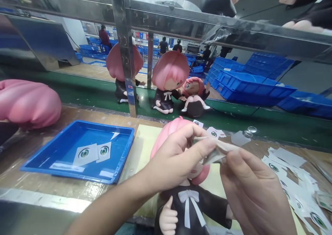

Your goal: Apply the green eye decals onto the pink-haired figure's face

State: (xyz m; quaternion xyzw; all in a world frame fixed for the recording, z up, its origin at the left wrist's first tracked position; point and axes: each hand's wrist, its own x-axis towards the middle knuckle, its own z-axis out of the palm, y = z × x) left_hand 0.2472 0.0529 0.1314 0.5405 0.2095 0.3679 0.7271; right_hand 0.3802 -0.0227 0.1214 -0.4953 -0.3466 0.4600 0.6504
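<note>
A small whitish, crumpled piece of cloth or paper (219,151) is stretched between my two hands. My left hand (178,155) pinches its left end, and my right hand (249,179) pinches its right end. Right behind and below them lies a pink-haired figure (190,202) in a black dress with a white bow, face up on a pale yellow pad (141,145). My hands and the piece cover most of its face. White eye-print papers (298,190) are strewn at the right, and others (84,154) lie in a blue tray (77,174) at the left.
Beyond the bench, several pink-haired figures (166,98) sit on a green belt (98,95). A metal post (126,55) and rail (207,24) cross the view. Blue crates (246,82) stand behind. A large pink head (31,103) is at far left. People are in the distance.
</note>
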